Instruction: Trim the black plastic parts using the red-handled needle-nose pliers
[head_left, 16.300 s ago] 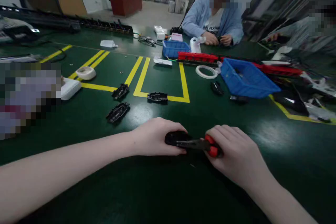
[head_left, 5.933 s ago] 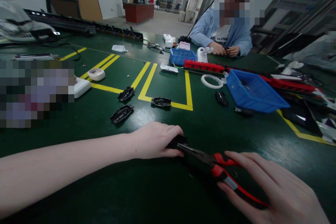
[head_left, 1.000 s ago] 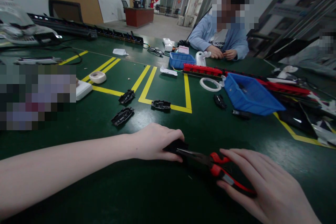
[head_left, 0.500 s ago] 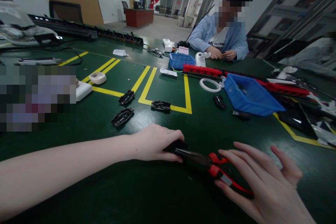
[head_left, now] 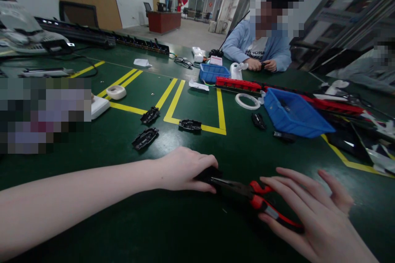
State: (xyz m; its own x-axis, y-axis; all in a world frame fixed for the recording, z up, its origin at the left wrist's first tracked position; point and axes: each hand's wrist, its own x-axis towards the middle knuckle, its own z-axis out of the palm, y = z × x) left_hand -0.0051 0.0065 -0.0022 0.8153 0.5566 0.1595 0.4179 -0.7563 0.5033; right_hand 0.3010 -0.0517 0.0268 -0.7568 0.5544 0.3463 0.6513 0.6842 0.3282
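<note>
Closed round a black plastic part (head_left: 210,173) is my left hand (head_left: 187,170), low over the green table; most of the part is hidden by the fingers. The jaws of red-and-black needle-nose pliers (head_left: 236,188) meet the part's right end. My right hand (head_left: 311,209) holds the pliers by the handles, thumb below and fingertips above, with the outer fingers spread. Beyond my left hand lie three black plastic shells: one shell (head_left: 145,138) nearest, another shell (head_left: 150,115) behind it, and a third shell (head_left: 190,125) on the yellow tape.
At the right stands a blue bin (head_left: 296,115), with a black part (head_left: 258,121) and another black piece (head_left: 284,136) beside it. A white tape ring (head_left: 247,101) and a smaller blue bin (head_left: 214,73) lie farther back. Across the table sits a person in a blue sleeve (head_left: 236,45).
The pliers and the part have shifted slightly right in view. My left hand keeps its hold, and my right hand stays on the handles.
</note>
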